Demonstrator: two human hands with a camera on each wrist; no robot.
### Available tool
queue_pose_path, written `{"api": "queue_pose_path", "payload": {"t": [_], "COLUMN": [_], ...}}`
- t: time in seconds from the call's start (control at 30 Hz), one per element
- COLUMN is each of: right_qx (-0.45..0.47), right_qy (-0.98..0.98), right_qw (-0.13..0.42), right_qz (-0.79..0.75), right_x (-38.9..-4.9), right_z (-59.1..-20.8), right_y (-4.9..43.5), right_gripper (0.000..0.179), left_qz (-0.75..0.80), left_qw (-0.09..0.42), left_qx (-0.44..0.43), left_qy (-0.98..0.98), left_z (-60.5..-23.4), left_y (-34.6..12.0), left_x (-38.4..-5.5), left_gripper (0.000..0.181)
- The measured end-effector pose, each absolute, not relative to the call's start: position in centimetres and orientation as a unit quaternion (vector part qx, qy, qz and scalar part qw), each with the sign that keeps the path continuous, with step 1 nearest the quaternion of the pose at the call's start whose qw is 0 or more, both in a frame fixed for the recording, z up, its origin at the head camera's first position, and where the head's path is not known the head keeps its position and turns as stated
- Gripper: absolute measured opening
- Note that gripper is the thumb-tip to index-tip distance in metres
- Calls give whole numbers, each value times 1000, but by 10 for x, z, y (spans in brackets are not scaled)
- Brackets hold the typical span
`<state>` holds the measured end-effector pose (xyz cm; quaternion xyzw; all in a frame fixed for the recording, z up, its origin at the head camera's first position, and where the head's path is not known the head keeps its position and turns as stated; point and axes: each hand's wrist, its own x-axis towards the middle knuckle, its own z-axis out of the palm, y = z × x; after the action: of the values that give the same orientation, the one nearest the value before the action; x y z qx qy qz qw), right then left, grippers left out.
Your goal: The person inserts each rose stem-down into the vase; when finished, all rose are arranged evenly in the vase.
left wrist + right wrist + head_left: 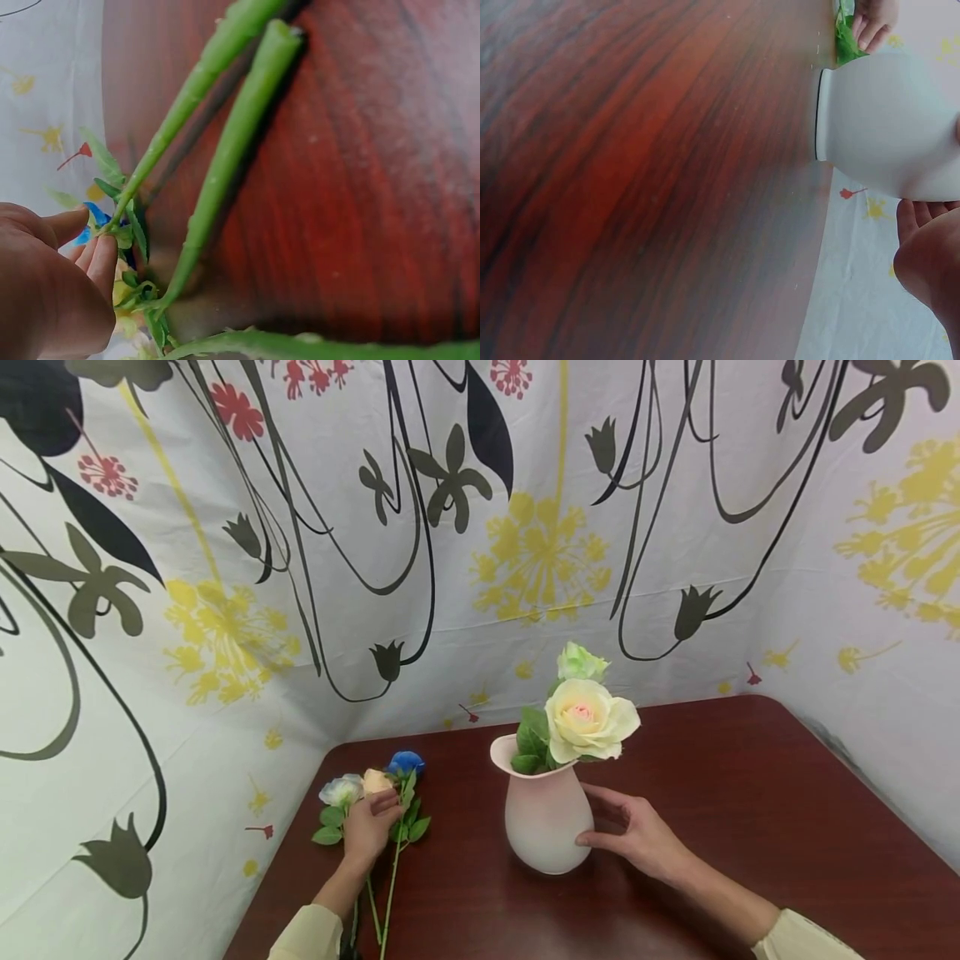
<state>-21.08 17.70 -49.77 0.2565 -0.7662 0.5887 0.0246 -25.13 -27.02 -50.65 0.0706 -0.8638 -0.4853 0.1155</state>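
Observation:
At the left of the head view my left hand [366, 828] pinches the stem of a blue rose [406, 763] just below its bloom. The left wrist view shows thumb and fingertips meeting on that green stem [169, 131], its lower end lifted off the table. Beside it lie a peach rose [377, 781], partly hidden by the fingers, and a pale white-blue rose [341, 790]. My right hand [637, 837] holds the side of a pale pink-white vase [547, 827], thumb in front and fingers behind. A cream rose [588, 720] and a light green rose [581, 662] stand in the vase.
Everything rests on a dark red-brown wooden table [720, 793]. Behind and along the sides hangs a white cloth [450, 668] with flower prints. Stems of the lying roses run toward the table's near side.

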Motion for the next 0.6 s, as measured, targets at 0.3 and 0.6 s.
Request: {"api": "queue_pose_path", "payload": {"t": [0.3, 0.6], "right_qx": [256, 259], "right_qy": [-765, -763], "right_qw": [25, 27], "right_qz": [591, 592], "right_x": [-211, -210], "right_z": [-498, -497], "right_y": [177, 176], "right_gripper": [69, 69], "left_qz": [-431, -416], "left_qw": [106, 102], "left_qx": [72, 65], "left_qy": [-893, -901], "left_z": [-512, -510], "left_y": [-270, -271], "left_x": [-247, -246], "left_gripper": [34, 30]}}
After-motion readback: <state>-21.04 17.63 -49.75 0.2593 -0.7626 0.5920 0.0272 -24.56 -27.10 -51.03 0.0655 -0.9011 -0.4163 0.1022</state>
